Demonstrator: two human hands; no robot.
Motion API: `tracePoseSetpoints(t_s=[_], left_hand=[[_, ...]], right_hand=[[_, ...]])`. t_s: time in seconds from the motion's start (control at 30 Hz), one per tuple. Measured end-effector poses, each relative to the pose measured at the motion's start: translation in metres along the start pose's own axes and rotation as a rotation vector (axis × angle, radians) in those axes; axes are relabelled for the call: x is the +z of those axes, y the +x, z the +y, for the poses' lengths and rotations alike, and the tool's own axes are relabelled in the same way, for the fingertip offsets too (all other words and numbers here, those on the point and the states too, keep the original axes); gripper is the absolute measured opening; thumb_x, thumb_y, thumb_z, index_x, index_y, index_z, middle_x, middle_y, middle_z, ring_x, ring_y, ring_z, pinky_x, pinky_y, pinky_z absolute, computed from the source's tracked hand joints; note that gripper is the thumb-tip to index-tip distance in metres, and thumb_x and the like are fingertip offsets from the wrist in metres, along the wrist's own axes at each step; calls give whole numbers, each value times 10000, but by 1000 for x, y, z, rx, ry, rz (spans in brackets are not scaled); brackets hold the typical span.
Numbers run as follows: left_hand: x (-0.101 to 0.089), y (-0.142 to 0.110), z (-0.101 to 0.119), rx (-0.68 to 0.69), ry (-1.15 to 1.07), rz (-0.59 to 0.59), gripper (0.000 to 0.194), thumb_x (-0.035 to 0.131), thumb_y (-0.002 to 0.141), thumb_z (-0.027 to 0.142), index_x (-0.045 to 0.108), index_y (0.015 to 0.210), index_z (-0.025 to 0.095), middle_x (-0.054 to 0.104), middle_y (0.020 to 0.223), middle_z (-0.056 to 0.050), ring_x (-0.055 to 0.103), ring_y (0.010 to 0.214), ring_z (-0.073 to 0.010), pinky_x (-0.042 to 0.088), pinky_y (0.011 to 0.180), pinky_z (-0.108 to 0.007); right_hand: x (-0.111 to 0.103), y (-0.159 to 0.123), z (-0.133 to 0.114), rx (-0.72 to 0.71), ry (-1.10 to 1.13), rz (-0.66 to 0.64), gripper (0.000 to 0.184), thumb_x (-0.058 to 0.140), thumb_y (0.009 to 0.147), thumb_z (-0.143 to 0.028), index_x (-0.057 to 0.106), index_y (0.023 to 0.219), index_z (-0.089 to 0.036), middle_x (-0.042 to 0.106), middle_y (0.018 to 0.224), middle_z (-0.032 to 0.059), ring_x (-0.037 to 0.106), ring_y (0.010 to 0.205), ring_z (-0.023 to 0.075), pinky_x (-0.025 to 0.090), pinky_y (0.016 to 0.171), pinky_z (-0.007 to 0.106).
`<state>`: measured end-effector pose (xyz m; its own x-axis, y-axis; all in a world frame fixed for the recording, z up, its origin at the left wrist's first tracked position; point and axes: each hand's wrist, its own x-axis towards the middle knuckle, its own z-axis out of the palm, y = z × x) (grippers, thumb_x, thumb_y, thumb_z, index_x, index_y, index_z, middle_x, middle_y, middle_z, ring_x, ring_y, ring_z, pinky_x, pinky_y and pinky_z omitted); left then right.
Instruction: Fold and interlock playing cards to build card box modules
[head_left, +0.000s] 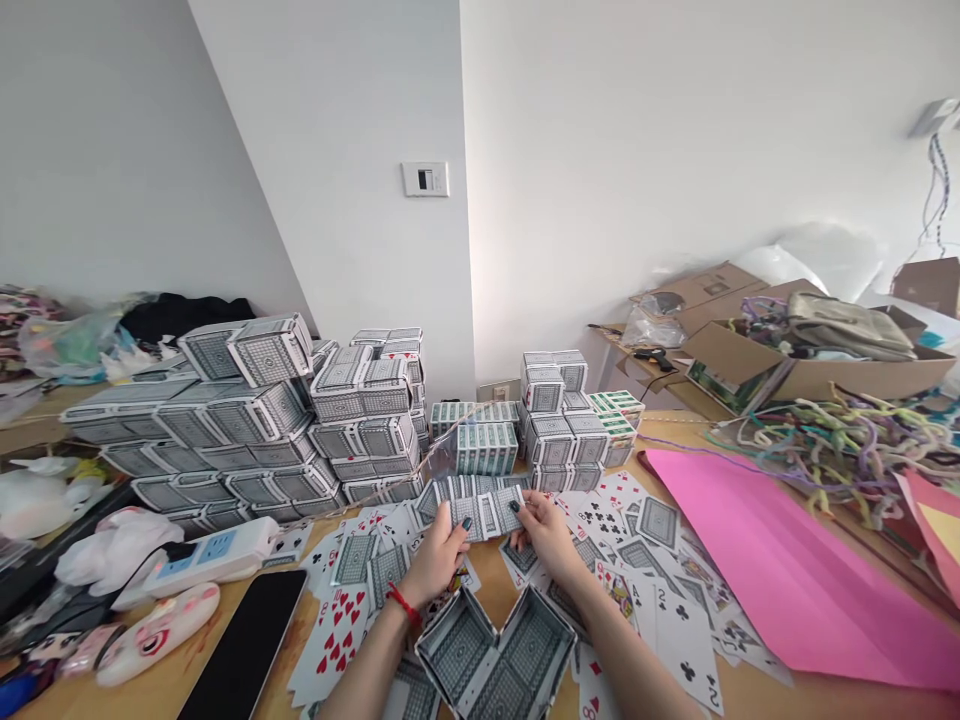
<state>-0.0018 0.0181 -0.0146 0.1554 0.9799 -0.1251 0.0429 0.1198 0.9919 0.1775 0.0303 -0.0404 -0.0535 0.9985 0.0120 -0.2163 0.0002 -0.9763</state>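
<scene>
A strip of joined playing cards [484, 508], grey-patterned backs outward, is stretched between my two hands above the table. My left hand [433, 553] pinches its left end with thumb and fingers; a red cord circles that wrist. At the other end, my right hand [551, 537] grips the strip, with its thumb on the front. Below, between my forearms, sits an open heart-shaped box [517, 655] built from cards, with its notch toward my hands. Loose playing cards [341, 630] lie scattered around both arms, some face up.
Tall stacks of card-covered boxes [255, 415] stand at the back left, with a smaller stack [566, 440] right of centre. Green card boxes [486, 447] are between them. A black phone [247, 645], a power strip [214, 555], pink paper [787, 560] and a yarn heap [840, 450] flank the cards.
</scene>
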Motion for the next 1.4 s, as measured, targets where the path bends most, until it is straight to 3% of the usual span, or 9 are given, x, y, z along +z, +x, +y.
tracePoseSetpoints(t_s=[0.2, 0.43, 0.63, 0.93, 1.23, 1.4], left_hand=[[0, 0, -2, -58, 12, -49, 380, 530, 748, 454, 401, 1019, 222, 414, 626, 64, 461, 546, -108, 301, 470, -207], [-1, -1, -1, -50, 10, -126, 242, 476, 788, 414, 339, 866, 230, 347, 555, 107, 313, 387, -54, 237, 393, -185], [-1, -4, 2, -29, 31, -177, 239, 457, 803, 424, 319, 843, 234, 385, 491, 114, 387, 363, -76, 296, 376, -187], [-1, 1, 2, 35, 69, -86, 263, 474, 797, 460, 345, 767, 232, 391, 448, 114, 390, 343, -80, 329, 379, -195], [-1, 1, 4, 13, 25, -95, 280, 506, 772, 475, 371, 788, 230, 352, 502, 115, 319, 351, -65, 284, 373, -195], [0, 0, 4, 3, -15, -63, 302, 556, 737, 469, 433, 867, 226, 436, 551, 83, 440, 452, -99, 337, 440, -206]], right_hand=[[3, -2, -3, 25, -17, -63, 415, 570, 712, -560, 461, 867, -191, 537, 459, -71, 559, 372, 125, 424, 366, 218], [7, -5, -8, 78, -5, -147, 463, 607, 671, -572, 447, 869, -185, 611, 571, -29, 628, 446, 147, 488, 413, 234], [7, -10, -12, 122, -28, -205, 430, 625, 673, -547, 431, 782, -180, 636, 590, -7, 635, 447, 139, 493, 412, 213], [11, -13, -9, 140, -52, -226, 428, 576, 700, -575, 398, 790, -197, 658, 593, -8, 608, 389, 130, 459, 375, 207], [13, -15, -9, 117, -72, -223, 411, 548, 725, -567, 390, 811, -198, 634, 554, -25, 598, 382, 130, 438, 368, 207], [15, -18, -10, 103, -93, -246, 399, 488, 765, -579, 360, 837, -207, 619, 548, -41, 591, 382, 121, 445, 372, 206]])
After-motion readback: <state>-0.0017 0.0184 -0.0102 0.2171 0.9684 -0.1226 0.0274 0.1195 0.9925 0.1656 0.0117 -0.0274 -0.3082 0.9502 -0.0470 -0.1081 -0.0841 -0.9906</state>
